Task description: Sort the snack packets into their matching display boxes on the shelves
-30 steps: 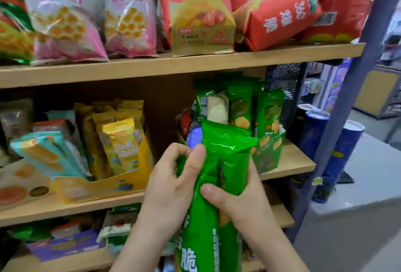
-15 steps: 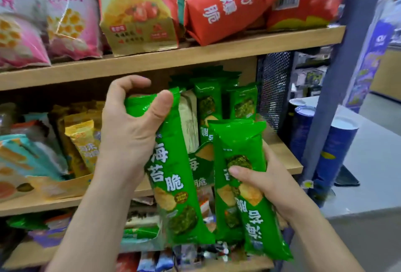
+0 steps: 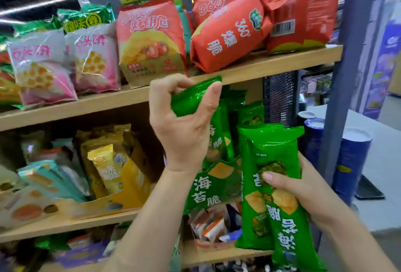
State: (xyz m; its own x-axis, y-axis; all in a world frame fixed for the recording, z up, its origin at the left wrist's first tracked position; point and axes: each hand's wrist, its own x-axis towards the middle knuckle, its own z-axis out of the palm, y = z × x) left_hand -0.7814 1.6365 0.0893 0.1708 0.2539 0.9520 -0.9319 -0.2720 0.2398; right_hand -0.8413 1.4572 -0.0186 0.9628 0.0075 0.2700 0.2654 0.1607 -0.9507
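My left hand (image 3: 182, 126) grips the top of one long green seaweed-crisp packet (image 3: 193, 98), held upright over the green display box (image 3: 213, 187) on the middle shelf. Its lower part drops in among other green packets standing in that box. My right hand (image 3: 303, 193) holds two more green packets (image 3: 273, 185) side by side, upside down, in front of the box's right end. The thumb presses on their front.
Red and pink snack bags (image 3: 230, 35) fill the top shelf (image 3: 260, 65). A yellow display box (image 3: 121, 187) with yellow packets stands left of the green one. Blue tubes (image 3: 351, 156) stand right of the grey shelf post (image 3: 345, 76). Mixed packets lie on the lower shelf.
My left hand has lifted its green packet up and right, over the green box. My right hand with its two packets stays low at the right.
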